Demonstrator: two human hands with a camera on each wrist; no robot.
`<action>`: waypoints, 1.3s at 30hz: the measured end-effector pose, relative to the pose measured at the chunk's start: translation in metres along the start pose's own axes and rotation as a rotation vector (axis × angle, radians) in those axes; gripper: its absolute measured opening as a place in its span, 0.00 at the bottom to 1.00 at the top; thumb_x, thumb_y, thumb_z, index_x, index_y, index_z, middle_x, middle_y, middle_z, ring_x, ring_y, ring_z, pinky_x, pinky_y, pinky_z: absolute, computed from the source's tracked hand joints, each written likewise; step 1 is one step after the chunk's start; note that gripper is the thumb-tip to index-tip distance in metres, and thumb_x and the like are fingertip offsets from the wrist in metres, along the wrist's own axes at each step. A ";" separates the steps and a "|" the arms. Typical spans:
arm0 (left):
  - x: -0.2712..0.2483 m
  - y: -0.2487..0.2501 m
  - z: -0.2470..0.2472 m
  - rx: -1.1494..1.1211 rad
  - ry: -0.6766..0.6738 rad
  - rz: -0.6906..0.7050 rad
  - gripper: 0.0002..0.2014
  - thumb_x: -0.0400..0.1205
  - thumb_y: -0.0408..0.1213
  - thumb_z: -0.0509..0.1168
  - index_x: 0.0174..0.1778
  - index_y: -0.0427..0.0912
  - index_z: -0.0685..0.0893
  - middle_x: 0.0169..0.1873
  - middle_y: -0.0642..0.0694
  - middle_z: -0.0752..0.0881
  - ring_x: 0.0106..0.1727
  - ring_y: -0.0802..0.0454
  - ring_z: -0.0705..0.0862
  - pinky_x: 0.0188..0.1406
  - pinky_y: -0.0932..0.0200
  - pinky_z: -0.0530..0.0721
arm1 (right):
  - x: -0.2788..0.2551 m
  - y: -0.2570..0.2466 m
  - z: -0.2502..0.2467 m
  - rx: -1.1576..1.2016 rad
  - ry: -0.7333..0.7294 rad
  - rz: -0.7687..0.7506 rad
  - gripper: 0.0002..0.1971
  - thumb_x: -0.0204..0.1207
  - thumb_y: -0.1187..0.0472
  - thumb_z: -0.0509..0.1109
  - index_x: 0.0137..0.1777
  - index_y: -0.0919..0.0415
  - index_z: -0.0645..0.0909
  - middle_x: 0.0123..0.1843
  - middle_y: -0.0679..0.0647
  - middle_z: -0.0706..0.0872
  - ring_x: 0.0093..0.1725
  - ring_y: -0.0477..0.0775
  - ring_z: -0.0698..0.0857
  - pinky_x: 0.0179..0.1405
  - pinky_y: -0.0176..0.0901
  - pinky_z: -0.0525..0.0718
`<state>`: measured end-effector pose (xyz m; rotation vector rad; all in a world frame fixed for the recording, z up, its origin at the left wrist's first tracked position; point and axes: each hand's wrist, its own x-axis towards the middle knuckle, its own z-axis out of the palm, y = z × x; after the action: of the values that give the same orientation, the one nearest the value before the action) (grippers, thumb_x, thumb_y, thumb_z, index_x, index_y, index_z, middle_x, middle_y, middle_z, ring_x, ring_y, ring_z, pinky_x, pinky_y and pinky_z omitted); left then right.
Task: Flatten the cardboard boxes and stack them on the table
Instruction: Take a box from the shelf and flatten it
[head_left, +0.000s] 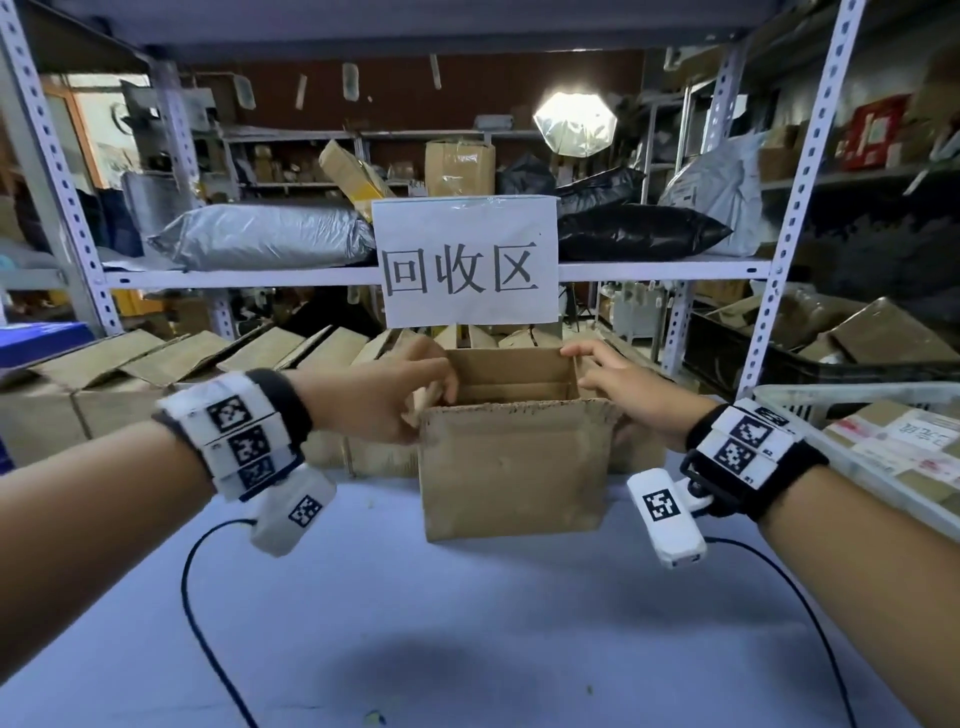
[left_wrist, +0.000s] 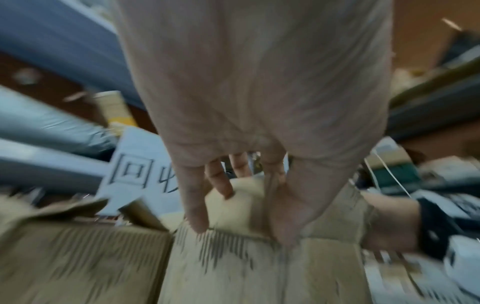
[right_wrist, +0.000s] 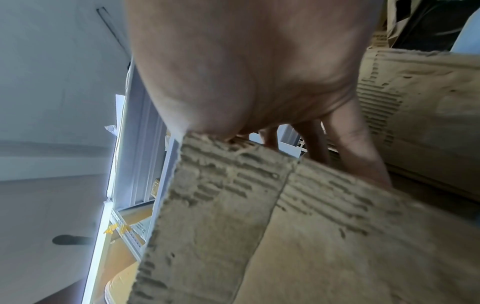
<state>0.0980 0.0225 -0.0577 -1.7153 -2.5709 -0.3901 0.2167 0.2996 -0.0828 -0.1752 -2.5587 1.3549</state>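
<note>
1 open cardboard box (head_left: 511, 470) stood upright near the middle of the table (head_left: 467, 623), in front of a row of boxes (head_left: 171, 364). Left hand (head_left: 382, 397) curled over its left top edge, fingers inside; right hand (head_left: 626, 392) hooked the right wall, thumb outside. Risks, as I judged: uneven pull could tear the frayed rim; the box could skid into the row behind; the wrist cables (head_left: 208, 597) could snag.

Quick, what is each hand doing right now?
Left hand: grips the left top edge of the open brown cardboard box.
Right hand: grips its right top edge.
</note>
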 end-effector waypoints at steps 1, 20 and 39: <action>-0.006 -0.005 0.004 -0.085 0.043 -0.033 0.25 0.73 0.25 0.78 0.57 0.55 0.78 0.64 0.51 0.67 0.68 0.48 0.73 0.62 0.57 0.85 | 0.000 0.000 0.000 0.058 -0.004 0.038 0.17 0.89 0.61 0.54 0.71 0.42 0.72 0.68 0.53 0.78 0.52 0.49 0.83 0.31 0.39 0.83; -0.012 -0.039 0.041 -0.896 0.363 -0.258 0.35 0.70 0.44 0.85 0.65 0.46 0.72 0.69 0.24 0.80 0.56 0.45 0.86 0.54 0.49 0.91 | -0.003 0.029 0.012 0.234 -0.176 -0.098 0.45 0.64 0.48 0.84 0.78 0.36 0.63 0.67 0.57 0.87 0.60 0.53 0.90 0.53 0.45 0.89; -0.020 -0.031 0.052 -0.631 0.127 -0.212 0.77 0.57 0.62 0.84 0.85 0.67 0.28 0.90 0.53 0.50 0.84 0.55 0.69 0.85 0.48 0.69 | -0.011 0.035 0.026 0.218 -0.207 -0.033 0.73 0.48 0.42 0.91 0.89 0.44 0.47 0.85 0.54 0.68 0.80 0.53 0.74 0.80 0.55 0.73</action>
<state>0.0837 0.0042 -0.1168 -1.4644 -2.7108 -1.3929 0.2200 0.2959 -0.1272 0.0495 -2.5353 1.7058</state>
